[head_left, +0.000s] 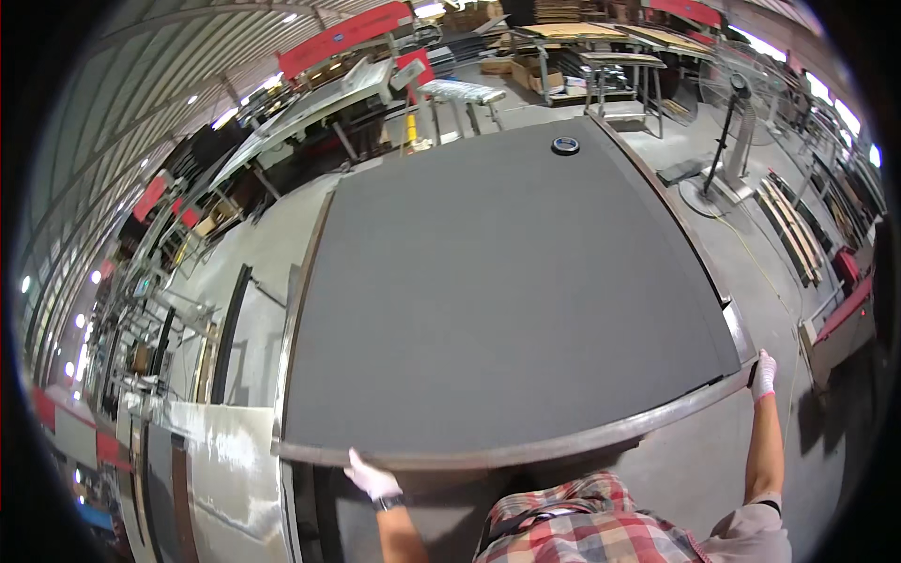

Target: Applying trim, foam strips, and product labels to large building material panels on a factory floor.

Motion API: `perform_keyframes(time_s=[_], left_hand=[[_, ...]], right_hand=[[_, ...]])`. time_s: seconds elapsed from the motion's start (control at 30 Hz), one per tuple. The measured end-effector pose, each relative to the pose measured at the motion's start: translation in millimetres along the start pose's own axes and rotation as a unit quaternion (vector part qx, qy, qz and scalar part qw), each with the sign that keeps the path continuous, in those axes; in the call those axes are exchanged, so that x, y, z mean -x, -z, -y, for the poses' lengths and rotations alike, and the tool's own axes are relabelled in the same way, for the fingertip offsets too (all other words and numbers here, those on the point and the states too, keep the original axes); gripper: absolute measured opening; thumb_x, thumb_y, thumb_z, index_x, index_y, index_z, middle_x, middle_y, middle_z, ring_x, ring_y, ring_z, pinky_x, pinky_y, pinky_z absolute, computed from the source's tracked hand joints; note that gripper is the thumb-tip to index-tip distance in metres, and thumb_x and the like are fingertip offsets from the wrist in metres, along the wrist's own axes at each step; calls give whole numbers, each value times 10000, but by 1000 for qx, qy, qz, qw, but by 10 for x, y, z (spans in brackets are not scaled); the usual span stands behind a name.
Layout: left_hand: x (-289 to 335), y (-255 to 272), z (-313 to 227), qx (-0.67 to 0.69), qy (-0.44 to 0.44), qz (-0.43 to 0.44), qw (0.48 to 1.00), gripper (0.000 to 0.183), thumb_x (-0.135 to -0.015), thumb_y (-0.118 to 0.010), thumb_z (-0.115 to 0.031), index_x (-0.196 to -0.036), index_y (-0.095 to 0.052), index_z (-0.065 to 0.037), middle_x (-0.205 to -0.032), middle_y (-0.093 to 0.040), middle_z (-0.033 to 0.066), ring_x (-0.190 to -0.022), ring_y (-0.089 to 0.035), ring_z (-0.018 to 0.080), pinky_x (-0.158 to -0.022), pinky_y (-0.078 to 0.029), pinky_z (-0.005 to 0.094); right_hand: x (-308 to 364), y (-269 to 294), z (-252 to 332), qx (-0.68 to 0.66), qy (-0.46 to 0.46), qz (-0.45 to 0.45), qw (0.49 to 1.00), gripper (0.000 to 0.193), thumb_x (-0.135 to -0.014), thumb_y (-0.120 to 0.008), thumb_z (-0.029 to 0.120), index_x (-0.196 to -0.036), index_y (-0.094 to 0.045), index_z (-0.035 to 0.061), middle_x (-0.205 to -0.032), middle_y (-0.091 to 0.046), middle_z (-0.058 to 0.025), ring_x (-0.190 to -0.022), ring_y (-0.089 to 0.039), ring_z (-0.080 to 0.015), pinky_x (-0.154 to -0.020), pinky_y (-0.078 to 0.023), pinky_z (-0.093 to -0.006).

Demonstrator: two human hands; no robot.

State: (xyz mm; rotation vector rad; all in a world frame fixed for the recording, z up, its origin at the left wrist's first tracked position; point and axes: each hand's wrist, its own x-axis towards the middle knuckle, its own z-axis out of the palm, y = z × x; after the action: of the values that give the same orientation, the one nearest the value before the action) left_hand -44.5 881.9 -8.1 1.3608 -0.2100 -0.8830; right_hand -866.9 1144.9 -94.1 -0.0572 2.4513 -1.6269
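A large dark grey sheet (pixel 507 291) lies flat inside a frame of metal rails, spreading away in front of me. Along its near side runs a brownish metal rail (pixel 563 443). My left hand (pixel 375 478), in a white glove, is closed on this rail near its left end, with some fingers hidden below the edge. At the near right corner, my right hand (pixel 765 374), also gloved, grips the rail's other end. A small round dark object with a blue top (pixel 565 145) rests on the far part of the sheet.
A pedestal fan (pixel 739 89) stands on the floor beyond the right side. Workbenches (pixel 310 122) and racks with stacked boards (pixel 582 33) line the back. On the left are a pale stained panel (pixel 235 460) and a dark upright bar (pixel 232 333). A yellow cable (pixel 751 253) crosses the right floor.
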Motion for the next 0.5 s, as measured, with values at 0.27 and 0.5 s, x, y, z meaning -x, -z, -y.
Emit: perform_keyframes(time_s=[0.27,0.5], left_hand=[[-59,-143,123,-32,-3,-41,999,880,-879,-562,-472,-1496,-90,-60,-1463,-308,152,-1265,-399,301,-1086,-329,447],[-778,8,-17,-296,-185,-35,936,615,-983,-407,-412,-1427,-310,3,-1478,-318,165,-1320,-361,302,-1075,-321,461]], right_hand=[[-562,-300,-163,69,35,-136,988,411,-874,-531,357,-846,-609,-45,-741,-590,-104,-660,-511,-211,-643,-433,-384],[-774,-335,26,295,44,-169,939,514,-895,-507,407,-910,-637,-90,-841,-655,-189,-789,-595,-293,-755,-450,-409]])
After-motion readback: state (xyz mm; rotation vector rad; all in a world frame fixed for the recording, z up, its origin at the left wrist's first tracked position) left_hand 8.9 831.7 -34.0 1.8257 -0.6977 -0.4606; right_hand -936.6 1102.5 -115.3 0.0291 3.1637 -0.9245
